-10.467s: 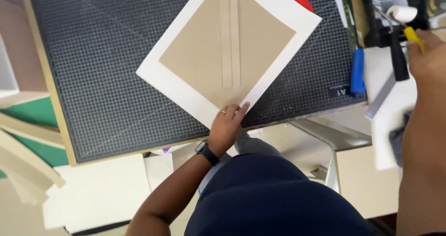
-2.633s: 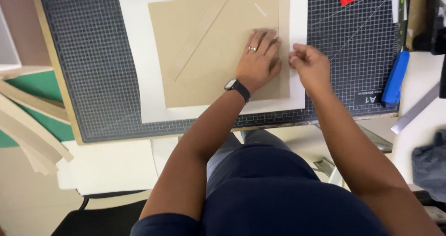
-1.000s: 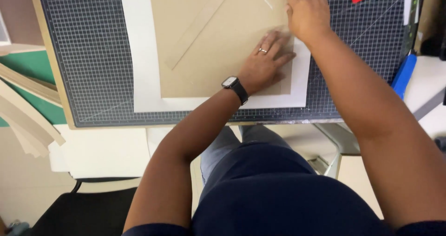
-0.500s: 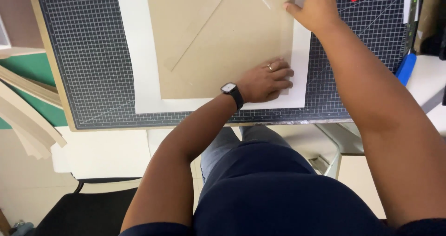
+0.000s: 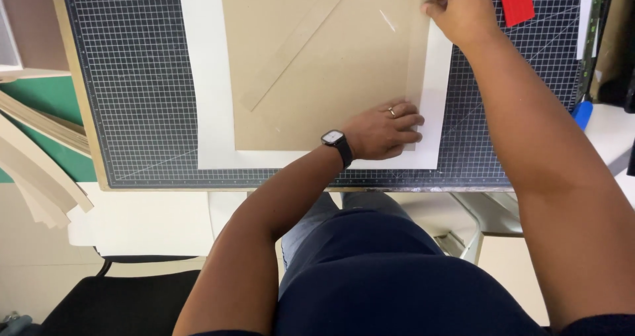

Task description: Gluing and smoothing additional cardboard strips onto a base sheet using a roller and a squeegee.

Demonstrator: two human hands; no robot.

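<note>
Left hand (image 5: 383, 132) lies flat, fingers spread, pinning the square brown cardboard sheet (image 5: 317, 78) on white paper (image 5: 208, 78); right hand (image 5: 460, 8) pinches its far corner, grip narrow.

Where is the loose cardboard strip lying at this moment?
In the head view, the cardboard strip lies diagonally across the upper left part of the brown cardboard sheet, up and left of the left hand.
</note>
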